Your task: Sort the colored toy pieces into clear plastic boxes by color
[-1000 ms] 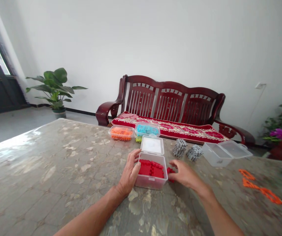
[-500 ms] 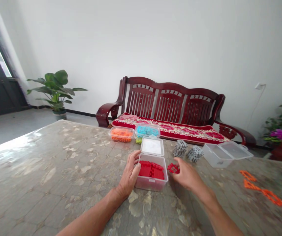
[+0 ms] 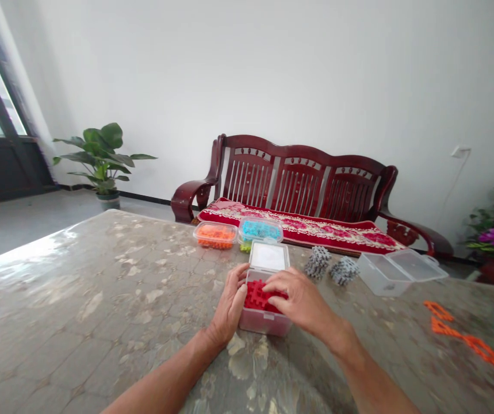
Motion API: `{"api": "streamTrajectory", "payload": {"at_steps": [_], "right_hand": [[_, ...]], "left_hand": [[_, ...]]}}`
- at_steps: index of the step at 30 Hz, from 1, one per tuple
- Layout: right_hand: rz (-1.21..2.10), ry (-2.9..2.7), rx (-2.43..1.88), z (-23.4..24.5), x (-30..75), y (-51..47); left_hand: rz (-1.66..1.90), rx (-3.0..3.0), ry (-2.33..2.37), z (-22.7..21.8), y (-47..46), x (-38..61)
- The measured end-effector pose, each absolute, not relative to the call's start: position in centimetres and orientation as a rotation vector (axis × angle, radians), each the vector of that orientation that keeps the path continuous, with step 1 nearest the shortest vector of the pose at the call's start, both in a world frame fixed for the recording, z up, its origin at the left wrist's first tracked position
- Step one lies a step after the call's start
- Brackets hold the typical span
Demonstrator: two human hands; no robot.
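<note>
In the upper left of the frame a potted plant (image 3: 100, 155) stands on the floor behind the marbled table (image 3: 100, 299). Toward the middle, at the table's far edge, sit a closed box of orange pieces (image 3: 215, 234) and a closed box of blue pieces (image 3: 260, 230). Below them, at centre frame, the left hand (image 3: 229, 305) curls around the left wall of a clear plastic box (image 3: 264, 321), whose lid (image 3: 270, 257) lies open behind it. The right hand (image 3: 301, 299) lies palm down over the box, fingers together on the red interlocking pieces (image 3: 256, 296) inside. Its thumb is hidden, so a pinch cannot be told. To the right are two grey piece stacks (image 3: 317, 261), an empty clear box (image 3: 387, 271), and loose orange pieces (image 3: 462, 336).
</note>
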State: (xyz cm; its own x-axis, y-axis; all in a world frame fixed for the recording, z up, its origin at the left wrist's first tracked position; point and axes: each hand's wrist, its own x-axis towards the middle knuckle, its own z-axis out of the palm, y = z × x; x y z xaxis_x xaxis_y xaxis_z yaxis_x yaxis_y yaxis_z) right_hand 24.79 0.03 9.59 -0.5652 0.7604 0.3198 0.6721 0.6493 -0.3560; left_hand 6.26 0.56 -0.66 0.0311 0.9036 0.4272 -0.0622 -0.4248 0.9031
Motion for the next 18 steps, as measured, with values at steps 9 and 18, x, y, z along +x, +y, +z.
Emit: {"api": "streamTrajectory", "payload": {"at_steps": [9, 18], "right_hand": [[0.198, -2.453, -1.152, 9.6, 24.2, -0.2], [0.253, -2.065, -1.241, 8.1, 25.5, 0.8]], "left_hand": [[1.513, 1.524, 0.899, -0.5, 0.6, 6.4], [1.51, 1.507, 0.882, -0.7, 0.7, 6.2]]}}
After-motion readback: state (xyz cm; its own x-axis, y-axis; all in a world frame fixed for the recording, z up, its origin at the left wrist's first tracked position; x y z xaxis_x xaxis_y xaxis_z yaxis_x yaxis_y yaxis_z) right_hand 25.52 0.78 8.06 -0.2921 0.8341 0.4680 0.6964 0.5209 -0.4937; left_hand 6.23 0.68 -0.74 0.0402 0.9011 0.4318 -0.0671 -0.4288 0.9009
